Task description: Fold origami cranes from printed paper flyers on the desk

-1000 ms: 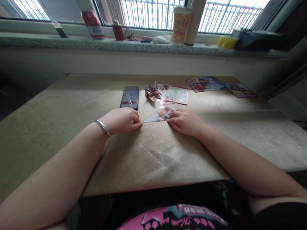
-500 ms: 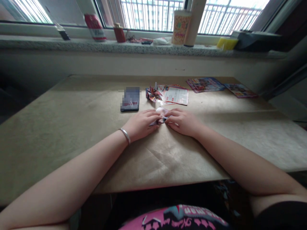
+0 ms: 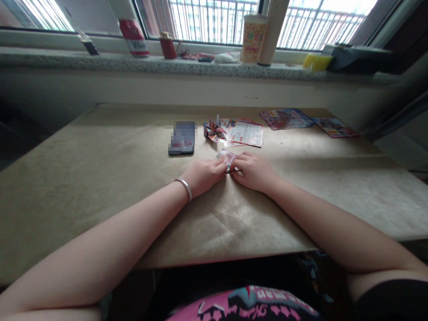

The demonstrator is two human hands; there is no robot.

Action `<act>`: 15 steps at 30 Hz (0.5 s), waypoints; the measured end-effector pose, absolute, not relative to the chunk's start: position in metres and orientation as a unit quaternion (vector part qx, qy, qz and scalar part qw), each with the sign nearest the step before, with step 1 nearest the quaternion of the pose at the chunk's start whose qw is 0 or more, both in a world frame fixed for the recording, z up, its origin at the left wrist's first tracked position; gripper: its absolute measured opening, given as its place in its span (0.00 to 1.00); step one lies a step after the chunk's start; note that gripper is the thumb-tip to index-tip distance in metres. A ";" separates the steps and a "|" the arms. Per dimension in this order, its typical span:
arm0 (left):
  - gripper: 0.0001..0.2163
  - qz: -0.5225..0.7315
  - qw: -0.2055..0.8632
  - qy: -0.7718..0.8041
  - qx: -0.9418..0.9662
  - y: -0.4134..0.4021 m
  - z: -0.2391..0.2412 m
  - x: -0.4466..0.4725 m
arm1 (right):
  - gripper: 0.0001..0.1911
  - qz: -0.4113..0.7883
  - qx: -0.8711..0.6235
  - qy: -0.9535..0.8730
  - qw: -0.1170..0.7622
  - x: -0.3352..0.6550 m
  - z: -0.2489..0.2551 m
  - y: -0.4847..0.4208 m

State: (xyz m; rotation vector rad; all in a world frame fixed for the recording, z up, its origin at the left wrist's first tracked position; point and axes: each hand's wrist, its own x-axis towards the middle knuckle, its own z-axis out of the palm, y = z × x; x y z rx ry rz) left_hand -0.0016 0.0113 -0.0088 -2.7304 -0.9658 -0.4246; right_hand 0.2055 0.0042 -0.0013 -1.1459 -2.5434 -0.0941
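A small folded piece of colourful printed paper (image 3: 226, 157) lies on the brown paper-covered table (image 3: 100, 169), mostly hidden between my two hands. My left hand (image 3: 203, 176), with a silver bangle at the wrist, has its fingers curled and pinching the paper's left side. My right hand (image 3: 254, 171) pinches the right side with bent fingers. The fingertips of both hands meet over the paper, and only its upper corner shows.
A dark phone (image 3: 182, 137) lies just beyond my left hand. A finished folded paper figure (image 3: 212, 130) and printed leaflets (image 3: 245, 132) lie behind the hands, with more leaflets (image 3: 286, 118) at the far right. Cups, a can and small items stand on the windowsill (image 3: 187, 66).
The paper lay as a wide flat triangle held at both ends; my hands have come together and folded it into a small piece pinched between them.
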 end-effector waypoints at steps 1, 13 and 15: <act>0.10 -0.137 0.120 -0.328 -0.927 0.011 -0.009 0.000 | 0.08 -0.036 -0.406 -0.896 0.173 0.205 -0.001 0.004; 0.09 -0.190 0.124 -0.321 -0.920 0.011 -0.011 0.004 | 0.07 -0.086 -0.438 -0.877 0.175 0.196 -0.002 0.004; 0.09 -0.215 0.120 -0.312 -0.918 0.010 -0.010 0.006 | 0.07 -0.096 -0.433 -0.878 0.181 0.195 -0.002 0.003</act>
